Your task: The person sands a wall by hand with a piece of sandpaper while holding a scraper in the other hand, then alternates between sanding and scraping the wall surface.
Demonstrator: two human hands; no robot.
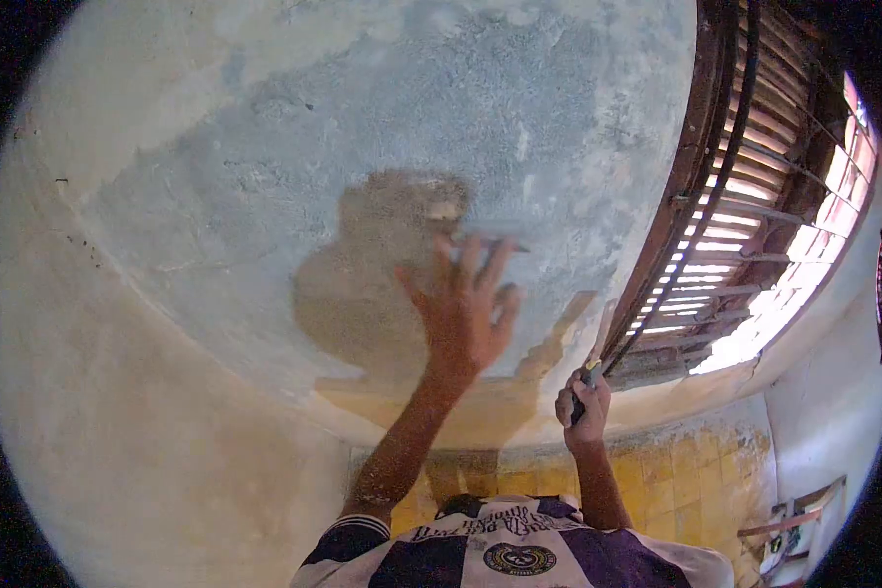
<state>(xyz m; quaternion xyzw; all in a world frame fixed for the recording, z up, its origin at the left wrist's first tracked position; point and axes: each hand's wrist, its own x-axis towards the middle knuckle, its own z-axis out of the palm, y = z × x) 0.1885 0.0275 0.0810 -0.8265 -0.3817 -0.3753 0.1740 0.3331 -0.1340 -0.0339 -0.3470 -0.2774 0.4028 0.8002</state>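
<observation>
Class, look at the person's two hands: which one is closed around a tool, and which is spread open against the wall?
The right hand is closed around a tool handle. The left hand is spread open on the wall's darker patch.

Old room under repair: patched plaster wall [363,127], louvred window [755,216].

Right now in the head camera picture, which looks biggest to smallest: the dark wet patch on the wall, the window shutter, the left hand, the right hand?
1. Window shutter
2. Dark wet patch; close to the shutter, so unsure
3. Left hand, fingers spread
4. Right hand, fist closed on a tool handle
</observation>
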